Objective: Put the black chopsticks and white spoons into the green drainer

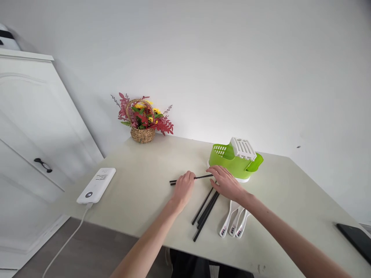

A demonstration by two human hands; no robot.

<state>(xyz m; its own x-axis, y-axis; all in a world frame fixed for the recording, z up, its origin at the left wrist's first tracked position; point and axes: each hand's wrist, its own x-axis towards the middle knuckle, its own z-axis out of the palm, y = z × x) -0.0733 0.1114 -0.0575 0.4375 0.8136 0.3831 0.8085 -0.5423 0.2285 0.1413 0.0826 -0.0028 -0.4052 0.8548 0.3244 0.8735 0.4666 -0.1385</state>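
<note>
My left hand point(184, 187) and my right hand point(225, 182) rest on a pair of black chopsticks point(201, 177) that lies crosswise on the beige table point(139, 185); each hand's fingers curl over one end. Several more black chopsticks point(206, 211) lie in a slanted bunch below my hands. Three white spoons point(233, 223) lie side by side under my right wrist. A green cutlery holder point(235, 161) with a white slotted insert stands just beyond my right hand.
A wicker basket of red and yellow flowers point(142, 119) stands at the table's back edge by the wall. A white power bank point(96, 185) with a cable lies at the left edge. A black phone point(356, 238) lies at the right edge. A white cabinet point(26, 146) stands left.
</note>
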